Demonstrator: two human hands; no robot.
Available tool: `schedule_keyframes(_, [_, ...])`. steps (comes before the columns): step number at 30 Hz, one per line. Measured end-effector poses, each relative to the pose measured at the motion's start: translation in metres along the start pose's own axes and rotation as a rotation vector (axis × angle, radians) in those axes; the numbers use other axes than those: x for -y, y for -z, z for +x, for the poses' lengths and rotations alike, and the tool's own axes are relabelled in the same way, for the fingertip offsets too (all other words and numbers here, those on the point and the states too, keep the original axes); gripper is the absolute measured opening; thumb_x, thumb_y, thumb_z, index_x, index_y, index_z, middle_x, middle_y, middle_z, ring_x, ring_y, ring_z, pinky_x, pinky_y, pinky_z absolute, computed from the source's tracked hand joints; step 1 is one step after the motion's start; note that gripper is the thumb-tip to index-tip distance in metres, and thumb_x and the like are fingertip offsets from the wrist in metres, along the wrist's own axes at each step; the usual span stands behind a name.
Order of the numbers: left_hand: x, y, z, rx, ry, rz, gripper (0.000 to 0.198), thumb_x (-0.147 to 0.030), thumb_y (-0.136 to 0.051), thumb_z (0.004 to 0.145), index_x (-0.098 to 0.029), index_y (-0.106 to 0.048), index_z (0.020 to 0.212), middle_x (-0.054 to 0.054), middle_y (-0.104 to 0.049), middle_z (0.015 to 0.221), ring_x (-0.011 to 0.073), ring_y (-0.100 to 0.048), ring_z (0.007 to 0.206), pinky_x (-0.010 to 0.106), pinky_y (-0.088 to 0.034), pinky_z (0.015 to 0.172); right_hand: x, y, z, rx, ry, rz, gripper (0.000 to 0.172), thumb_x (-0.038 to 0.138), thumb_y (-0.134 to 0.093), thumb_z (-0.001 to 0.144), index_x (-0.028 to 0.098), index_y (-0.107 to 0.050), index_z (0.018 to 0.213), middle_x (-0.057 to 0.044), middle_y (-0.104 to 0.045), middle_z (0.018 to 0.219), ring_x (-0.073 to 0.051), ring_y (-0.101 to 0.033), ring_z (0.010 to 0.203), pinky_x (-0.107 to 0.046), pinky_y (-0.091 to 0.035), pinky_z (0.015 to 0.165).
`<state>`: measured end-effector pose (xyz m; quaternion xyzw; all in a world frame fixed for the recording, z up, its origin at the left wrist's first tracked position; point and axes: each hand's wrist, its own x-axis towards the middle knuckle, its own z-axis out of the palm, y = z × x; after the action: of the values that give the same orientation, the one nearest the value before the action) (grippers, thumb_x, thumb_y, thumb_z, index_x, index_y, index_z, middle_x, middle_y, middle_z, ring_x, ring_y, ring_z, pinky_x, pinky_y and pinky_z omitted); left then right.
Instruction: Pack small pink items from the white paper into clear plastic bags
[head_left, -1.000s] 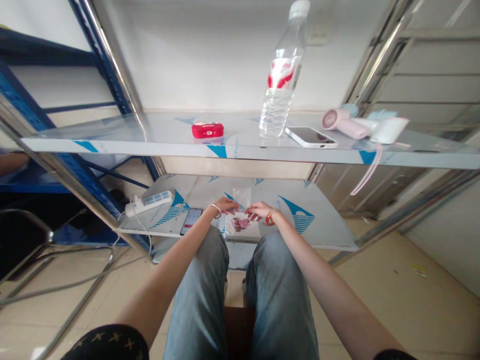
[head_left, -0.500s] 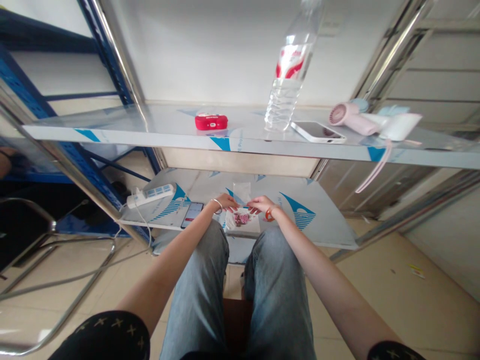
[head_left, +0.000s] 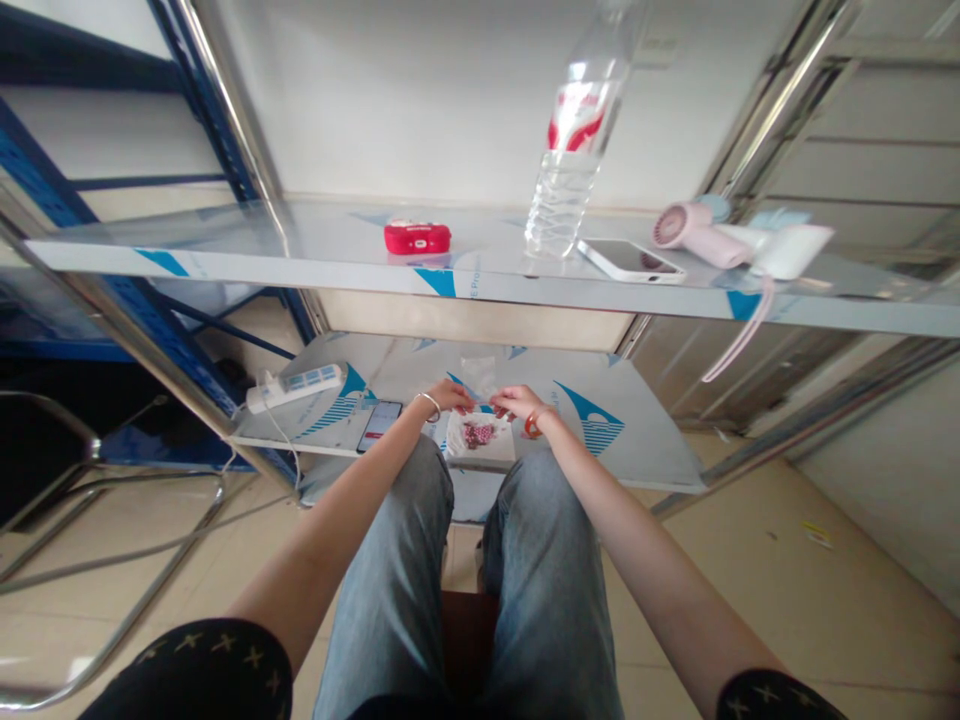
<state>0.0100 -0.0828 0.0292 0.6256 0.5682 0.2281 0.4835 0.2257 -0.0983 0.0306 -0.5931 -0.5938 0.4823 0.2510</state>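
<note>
Over the lower metal shelf, my left hand (head_left: 454, 397) and my right hand (head_left: 514, 401) face each other with a small gap between them. The fingers of each are bent together in a pinch; whatever they hold is too small to make out. Just below them lies a white sheet or packet (head_left: 499, 445) bearing a cluster of small red and pink pieces or print (head_left: 480, 434). A clear plastic bag (head_left: 478, 374) is just beyond my fingers. To the left of my left hand lies a phone (head_left: 380, 424).
A power strip (head_left: 294, 387) with a cable lies on the lower shelf's left. The upper shelf (head_left: 322, 262) holds a red case (head_left: 417, 238), a water bottle (head_left: 566, 170), a white phone (head_left: 631, 261) and a pink fan (head_left: 701, 235). A metal-framed chair (head_left: 94, 462) stands at left.
The whole view has shifted slightly, so things appear a little further left and up. Both hands stay over the white sheet, with only small finger movement.
</note>
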Motion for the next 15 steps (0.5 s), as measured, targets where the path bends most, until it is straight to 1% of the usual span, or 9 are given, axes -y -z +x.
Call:
schedule_keyframes(3, [-0.001,0.002,-0.005,0.013,-0.029,-0.016,0.024,-0.017,-0.087,0.08,-0.023,-0.07,0.064,0.001,-0.074,0.064,0.0184,-0.068,0.072,0.022,-0.048,0.066,-0.001,0.0,-0.001,0.032,-0.01,0.048,0.02,0.016,-0.087,0.099,0.012,-0.074,0.083,-0.004,-0.076,0.079,-0.009,-0.067,0.065,-0.014,-0.05,0.062])
schedule_keyframes(6, [-0.003,0.002,-0.011,0.045,-0.047,-0.043,0.02,-0.011,-0.082,0.083,-0.021,-0.073,0.067,0.002,-0.077,0.07,0.0167,-0.069,0.072,0.022,-0.048,0.067,-0.003,0.0,0.0,0.055,-0.021,0.089,0.024,0.018,-0.091,0.096,0.013,-0.072,0.082,-0.003,-0.075,0.077,-0.008,-0.067,0.062,-0.014,-0.049,0.06])
schedule_keyframes(8, [-0.004,0.001,-0.012,0.025,-0.038,-0.048,0.019,-0.01,-0.08,0.084,-0.02,-0.074,0.069,0.002,-0.077,0.07,0.0162,-0.068,0.071,0.022,-0.048,0.067,-0.003,0.0,0.001,0.046,-0.012,0.098,0.024,0.018,-0.09,0.097,0.014,-0.072,0.082,-0.003,-0.076,0.078,-0.008,-0.067,0.062,-0.014,-0.05,0.059])
schedule_keyframes(11, [-0.004,-0.001,-0.009,-0.017,-0.024,-0.044,0.015,-0.014,-0.081,0.083,-0.02,-0.076,0.071,0.001,-0.077,0.069,0.0169,-0.069,0.072,0.021,-0.047,0.065,-0.005,-0.001,0.003,0.04,0.01,0.084,0.02,0.018,-0.088,0.097,0.013,-0.074,0.083,-0.004,-0.077,0.08,-0.009,-0.068,0.065,-0.013,-0.05,0.06])
schedule_keyframes(15, [-0.002,-0.001,-0.007,-0.028,-0.057,-0.047,0.015,-0.018,-0.085,0.08,-0.02,-0.076,0.068,0.002,-0.077,0.068,0.018,-0.071,0.075,0.021,-0.05,0.065,-0.008,0.001,0.007,0.068,0.034,0.084,0.015,0.018,-0.089,0.093,0.013,-0.077,0.085,-0.004,-0.079,0.083,-0.008,-0.069,0.067,-0.013,-0.049,0.059])
